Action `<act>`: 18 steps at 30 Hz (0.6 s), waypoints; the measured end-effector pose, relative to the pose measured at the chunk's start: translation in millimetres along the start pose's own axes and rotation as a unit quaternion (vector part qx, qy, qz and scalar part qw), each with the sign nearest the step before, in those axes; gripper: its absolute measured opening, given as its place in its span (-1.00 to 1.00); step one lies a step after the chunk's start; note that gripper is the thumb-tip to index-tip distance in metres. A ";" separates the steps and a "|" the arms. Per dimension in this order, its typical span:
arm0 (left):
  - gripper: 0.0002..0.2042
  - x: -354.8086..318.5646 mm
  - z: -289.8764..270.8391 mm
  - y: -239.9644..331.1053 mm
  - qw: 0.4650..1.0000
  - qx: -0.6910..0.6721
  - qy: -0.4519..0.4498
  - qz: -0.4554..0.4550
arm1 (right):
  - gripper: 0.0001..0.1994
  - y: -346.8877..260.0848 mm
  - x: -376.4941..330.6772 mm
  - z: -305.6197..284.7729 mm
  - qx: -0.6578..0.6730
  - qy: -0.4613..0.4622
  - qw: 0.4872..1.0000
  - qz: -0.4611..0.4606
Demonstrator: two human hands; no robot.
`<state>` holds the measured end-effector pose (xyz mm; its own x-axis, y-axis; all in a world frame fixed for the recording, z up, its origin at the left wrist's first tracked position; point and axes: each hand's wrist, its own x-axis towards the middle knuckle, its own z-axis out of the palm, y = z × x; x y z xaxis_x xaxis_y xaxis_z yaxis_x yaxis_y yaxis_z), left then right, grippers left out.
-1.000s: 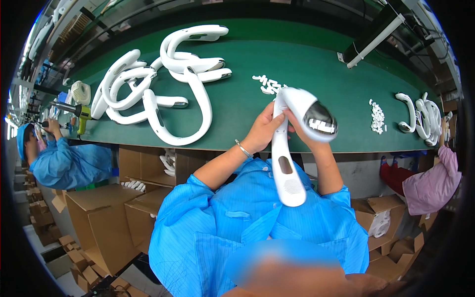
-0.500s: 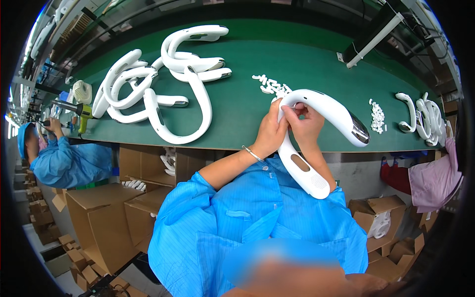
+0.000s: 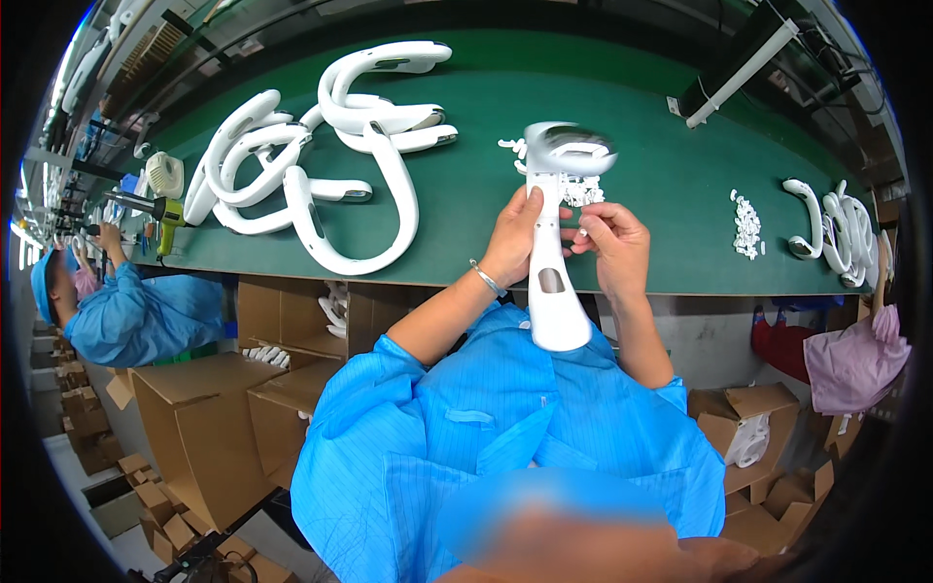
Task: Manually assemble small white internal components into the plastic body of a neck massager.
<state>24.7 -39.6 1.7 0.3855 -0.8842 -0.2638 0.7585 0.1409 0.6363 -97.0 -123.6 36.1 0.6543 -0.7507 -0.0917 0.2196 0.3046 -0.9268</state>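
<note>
My left hand [image 3: 512, 241] is closed round the middle of a white U-shaped neckband device [image 3: 547, 243]. One end of the device, with a dark oval window, points down toward my chest; its far end is blurred by motion. Just to the right, my right hand [image 3: 616, 243] is apart from the device, thumb and fingers pinched on a small white piece [image 3: 583, 232]. Beyond my hands lies a pile of small white pieces [image 3: 581, 190] on the green table [image 3: 466, 223], partly hidden by the device.
More white neckband devices [image 3: 397, 204] lie at the left, with a green heat gun [image 3: 168, 219] and a small fan [image 3: 164, 175] beyond. At the right are a second pile of small pieces [image 3: 746, 228] and several devices [image 3: 847, 233]. Cardboard boxes [image 3: 199, 428] stand below; a co-worker [image 3: 146, 316] works at left.
The device has turned in my left hand, its curved far end swinging from the right to away from me. My right hand has come off the device and moved slightly right.
</note>
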 end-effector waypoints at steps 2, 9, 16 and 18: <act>-0.58 3.3 -8.7 -11.6 1.000 0.007 0.014 -0.021 | -0.83 2.9 -4.9 0.7 0.013 -0.007 1.000 0.022; -0.68 -26.5 19.7 13.1 0.994 0.104 -0.027 0.010 | -0.83 7.7 -22.9 -4.2 -0.119 -0.032 0.992 -0.017; -0.60 -18.2 0.9 -18.0 0.992 0.087 -0.082 0.038 | -0.88 28.2 -24.8 -4.7 -0.243 0.016 0.969 0.042; -0.60 -19.3 6.9 -14.0 0.994 0.060 -0.091 0.032 | -0.85 59.6 -23.8 -30.0 -0.160 0.031 0.987 0.003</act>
<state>3.0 -27.6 2.9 0.3216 -0.9424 -0.0915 0.6636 0.1555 0.7317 -121.2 -105.2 -27.9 0.6064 -0.7874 -0.1108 -0.0304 0.1163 -0.9928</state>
